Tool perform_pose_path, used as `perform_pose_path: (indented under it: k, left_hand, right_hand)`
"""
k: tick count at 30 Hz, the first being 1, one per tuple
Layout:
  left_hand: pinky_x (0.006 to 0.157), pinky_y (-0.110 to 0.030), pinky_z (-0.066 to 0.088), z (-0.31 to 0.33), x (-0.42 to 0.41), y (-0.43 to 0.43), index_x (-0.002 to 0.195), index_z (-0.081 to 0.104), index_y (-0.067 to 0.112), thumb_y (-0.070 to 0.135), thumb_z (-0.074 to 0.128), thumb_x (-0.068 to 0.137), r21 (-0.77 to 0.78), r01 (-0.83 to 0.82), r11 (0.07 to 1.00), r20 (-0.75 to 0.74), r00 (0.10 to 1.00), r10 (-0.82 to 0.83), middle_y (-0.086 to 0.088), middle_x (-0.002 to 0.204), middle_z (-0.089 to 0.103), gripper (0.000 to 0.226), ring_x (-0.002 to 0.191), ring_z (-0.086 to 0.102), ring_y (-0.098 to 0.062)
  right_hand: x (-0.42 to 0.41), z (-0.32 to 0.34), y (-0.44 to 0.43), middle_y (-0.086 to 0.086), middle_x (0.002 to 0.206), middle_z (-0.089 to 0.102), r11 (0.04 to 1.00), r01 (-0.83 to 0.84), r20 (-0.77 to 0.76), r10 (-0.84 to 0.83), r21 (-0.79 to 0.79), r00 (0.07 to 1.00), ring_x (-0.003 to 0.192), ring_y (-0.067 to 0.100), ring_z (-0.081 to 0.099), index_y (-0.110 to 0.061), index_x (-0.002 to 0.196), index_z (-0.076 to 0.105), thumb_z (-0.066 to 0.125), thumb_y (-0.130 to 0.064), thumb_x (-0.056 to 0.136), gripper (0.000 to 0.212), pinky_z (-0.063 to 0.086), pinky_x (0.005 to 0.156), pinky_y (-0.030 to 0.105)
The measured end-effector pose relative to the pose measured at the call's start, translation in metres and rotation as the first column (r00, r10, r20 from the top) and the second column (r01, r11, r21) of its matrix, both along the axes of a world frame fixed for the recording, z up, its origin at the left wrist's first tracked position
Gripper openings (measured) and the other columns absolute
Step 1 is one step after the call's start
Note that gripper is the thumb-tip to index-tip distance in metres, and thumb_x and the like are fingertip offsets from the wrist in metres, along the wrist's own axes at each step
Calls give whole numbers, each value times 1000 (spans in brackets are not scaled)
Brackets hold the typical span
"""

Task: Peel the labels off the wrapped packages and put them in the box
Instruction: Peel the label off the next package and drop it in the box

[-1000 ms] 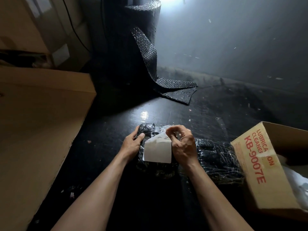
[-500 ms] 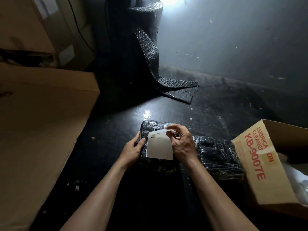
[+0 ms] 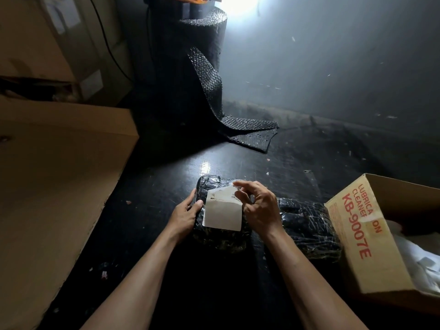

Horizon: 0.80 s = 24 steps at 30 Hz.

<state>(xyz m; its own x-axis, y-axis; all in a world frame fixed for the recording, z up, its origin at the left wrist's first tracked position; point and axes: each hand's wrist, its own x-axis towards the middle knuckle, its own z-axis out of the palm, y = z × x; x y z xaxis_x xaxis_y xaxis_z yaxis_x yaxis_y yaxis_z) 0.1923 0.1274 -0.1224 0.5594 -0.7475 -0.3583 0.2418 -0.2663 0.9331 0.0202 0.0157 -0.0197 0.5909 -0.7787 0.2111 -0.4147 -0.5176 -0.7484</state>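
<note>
Black and shiny under its crinkled film, the plastic-wrapped package (image 3: 219, 236) lies on the dark surface (image 3: 238, 163) right in front of the person. On top of it sits a white rectangular paper label (image 3: 222, 215), its far edge curled up off the wrap while the near part lies flat. The left hand (image 3: 185, 210) grips the package's left edge, thumb over the top. The right hand (image 3: 258, 209) pinches the label's lifted far-right corner between thumb and forefinger, the other fingers loosely bent. Just to the right of the package lies a second black wrapped bundle (image 3: 307, 227), touching an open brown cardboard box with red lettering (image 3: 352, 236); something white shows inside it, though I can't tell what. Well beyond the package stands a tall roll of black bubble wrap (image 3: 202, 55), its loose end trailing onto the surface. To the package's left lies a large plain cardboard carton (image 3: 59, 175).
</note>
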Motion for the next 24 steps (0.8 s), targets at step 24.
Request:
perform_pose_path:
  k: [24]
  left_hand:
    - [115,-28,38,0,-9,-5,150,46,21,27,66,97,-5,-72,997,62,995,72,0,149,51,57,132,52,-11]
  right_hand:
    - [-9,16,12,-13,93,69,997,-19,74,13,81,997,95,9,63,-25,86,75,74,-14,87,12,48,78,15]
